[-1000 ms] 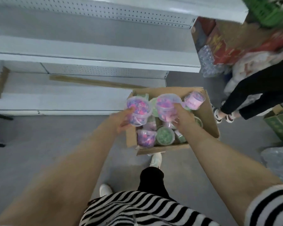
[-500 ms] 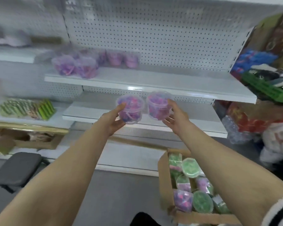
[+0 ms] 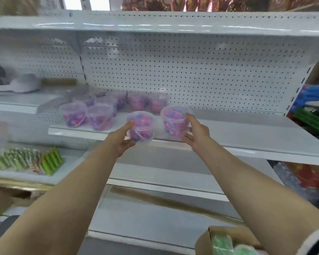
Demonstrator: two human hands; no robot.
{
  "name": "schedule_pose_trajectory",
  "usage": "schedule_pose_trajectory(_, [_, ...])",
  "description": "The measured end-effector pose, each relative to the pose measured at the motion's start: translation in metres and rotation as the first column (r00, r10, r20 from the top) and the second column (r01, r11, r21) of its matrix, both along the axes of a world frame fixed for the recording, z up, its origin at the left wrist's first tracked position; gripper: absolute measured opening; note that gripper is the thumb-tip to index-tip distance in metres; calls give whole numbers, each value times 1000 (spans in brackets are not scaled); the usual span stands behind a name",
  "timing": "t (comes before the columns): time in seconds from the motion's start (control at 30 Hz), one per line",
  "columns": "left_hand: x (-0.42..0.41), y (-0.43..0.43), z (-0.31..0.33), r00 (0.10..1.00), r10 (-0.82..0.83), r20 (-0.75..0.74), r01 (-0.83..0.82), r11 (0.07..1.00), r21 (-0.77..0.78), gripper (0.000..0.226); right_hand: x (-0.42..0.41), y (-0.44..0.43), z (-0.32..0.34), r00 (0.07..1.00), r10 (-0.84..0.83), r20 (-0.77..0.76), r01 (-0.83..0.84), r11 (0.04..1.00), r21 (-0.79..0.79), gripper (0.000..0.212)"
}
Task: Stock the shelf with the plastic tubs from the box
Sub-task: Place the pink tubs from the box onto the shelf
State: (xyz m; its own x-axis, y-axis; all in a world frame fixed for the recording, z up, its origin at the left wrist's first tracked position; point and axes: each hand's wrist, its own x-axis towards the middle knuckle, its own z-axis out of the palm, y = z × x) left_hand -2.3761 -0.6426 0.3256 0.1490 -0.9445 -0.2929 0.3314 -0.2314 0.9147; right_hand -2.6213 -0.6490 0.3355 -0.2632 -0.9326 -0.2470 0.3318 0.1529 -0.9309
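Seemingly partway, the left hand (image 3: 121, 140) grips one clear plastic tub (image 3: 141, 128) and the right hand (image 3: 196, 132) a second tub (image 3: 174, 122) over the shelf (image 3: 238, 134) front edge, beside the stocked tubs (image 3: 99, 112), while green-lidded tubs (image 3: 222, 243) in the cardboard box (image 3: 203, 240) are left to shelve.

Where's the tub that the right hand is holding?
In the head view, the right hand holds the tub at the front edge of the white shelf, right of the other tub in the left hand.
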Motion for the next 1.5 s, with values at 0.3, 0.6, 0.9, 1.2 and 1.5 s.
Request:
schedule_pose_trajectory(0.3, [3,-107,20,986,32,161,-45,996,75,52,-9,-111,11,996,81,-38,-79,995,52,35])
schedule_pose_trajectory(0.6, [16,-132,9,981,-13,195,-12,992,123,66,-2,-133,-6,996,86,-14,-85,994,67,34])
schedule_pose_trajectory(0.9, [4,-141,9,651,244,719,-117,968,-222,51,3,-128,-12,999,30,-39,-26,996,82,33])
schedule_pose_trajectory(1.2, [-10,-144,9,578,248,777,138,910,-392,32,7,-134,-21,780,-37,-625,36,999,-14,52])
schedule_pose_trajectory(1.5, [0,-155,-6,399,239,885,272,891,-363,42,14,-144,-33,372,-180,-911,-258,922,-287,46])
